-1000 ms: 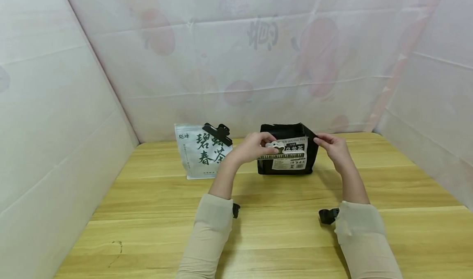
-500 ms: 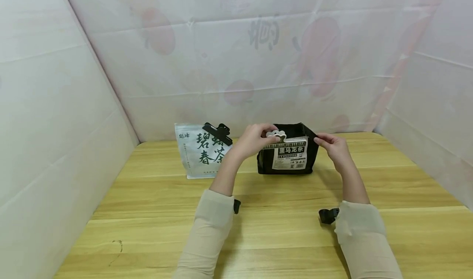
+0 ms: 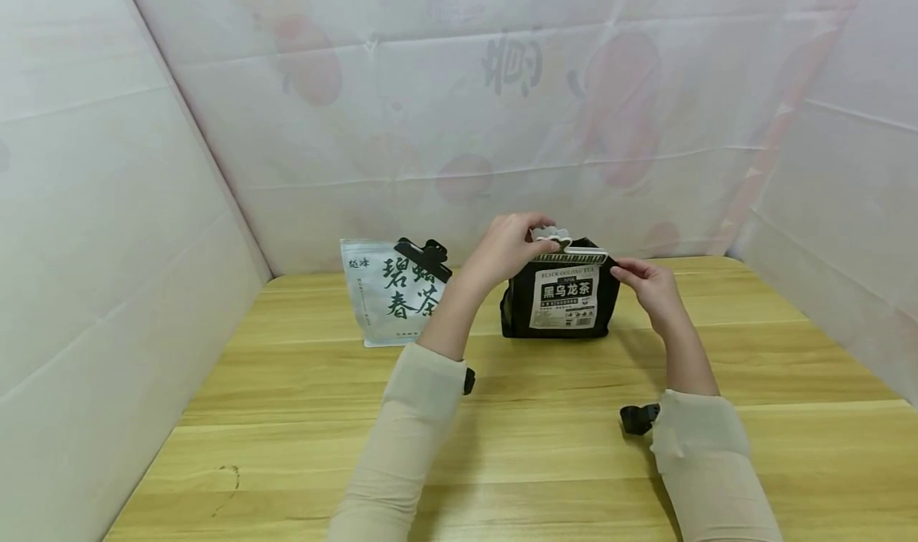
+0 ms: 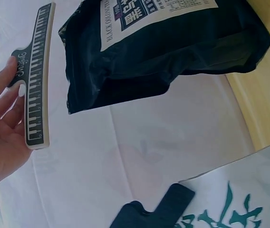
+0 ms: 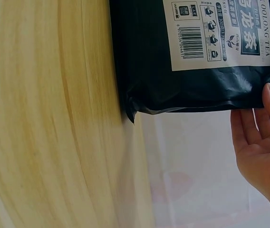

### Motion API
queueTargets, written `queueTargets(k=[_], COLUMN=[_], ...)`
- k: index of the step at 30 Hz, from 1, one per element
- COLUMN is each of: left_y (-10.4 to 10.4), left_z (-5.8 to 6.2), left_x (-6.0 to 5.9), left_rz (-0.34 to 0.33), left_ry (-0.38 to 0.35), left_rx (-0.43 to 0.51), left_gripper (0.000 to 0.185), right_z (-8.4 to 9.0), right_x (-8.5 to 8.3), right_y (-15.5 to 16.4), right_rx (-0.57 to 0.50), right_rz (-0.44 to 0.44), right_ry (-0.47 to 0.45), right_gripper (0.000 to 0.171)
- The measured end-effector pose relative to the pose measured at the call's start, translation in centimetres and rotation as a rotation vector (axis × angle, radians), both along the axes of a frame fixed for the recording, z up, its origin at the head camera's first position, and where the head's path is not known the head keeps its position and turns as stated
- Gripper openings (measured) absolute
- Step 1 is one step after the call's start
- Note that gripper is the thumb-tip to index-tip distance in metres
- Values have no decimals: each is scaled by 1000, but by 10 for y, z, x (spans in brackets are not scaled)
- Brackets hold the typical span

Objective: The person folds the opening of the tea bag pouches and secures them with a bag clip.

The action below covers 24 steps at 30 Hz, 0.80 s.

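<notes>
My left hand (image 3: pixel 511 245) pinches the handle of a long bag clip (image 4: pixel 39 76), which has a piano-key and ruler pattern along its bar. In the left wrist view the clip is apart from the bag's top edge. A black oolong tea bag (image 3: pixel 566 299) with a white label stands upright at the back of the table. My right hand (image 3: pixel 645 283) pinches the bag's upper right corner between thumb and fingers; the right wrist view shows the thumb (image 5: pixel 269 90) on its front. In the head view the clip overlaps the bag's top.
To the left stands a pale tea bag (image 3: pixel 387 295) with green characters, a black clip (image 3: pixel 425 258) set aslant on its upper right corner. A white printed cloth (image 3: pixel 459 111) walls the back and sides of the wooden table (image 3: pixel 545 446).
My left hand has raised the bag clip from in front of the label to the height of the black bag's top edge, and slightly right. My right hand keeps its place at the corner.
</notes>
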<state>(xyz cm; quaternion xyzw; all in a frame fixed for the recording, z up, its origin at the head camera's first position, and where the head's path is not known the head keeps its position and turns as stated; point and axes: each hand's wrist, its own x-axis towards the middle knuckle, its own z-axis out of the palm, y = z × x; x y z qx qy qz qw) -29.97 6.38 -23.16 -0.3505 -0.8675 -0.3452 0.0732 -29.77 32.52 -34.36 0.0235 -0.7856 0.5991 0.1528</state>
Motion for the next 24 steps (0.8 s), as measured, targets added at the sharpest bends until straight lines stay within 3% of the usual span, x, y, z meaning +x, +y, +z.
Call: queueTargets(k=[8, 14, 24], left_y=[6, 14, 30], left_z=[14, 22, 23], left_x=[-3, -4, -6], left_rz=[83, 179, 250], left_ry=[69, 152, 279], left_rx=[1, -62, -140], left_gripper=[27, 29, 25], right_z=[1, 1, 0], right_x=[1, 0, 0], right_y=[-2, -2, -3], right_rx=[-19, -6, -17], right_rz=[8, 13, 4], right_ry=[-7, 5, -1], right_gripper=[4, 5, 9])
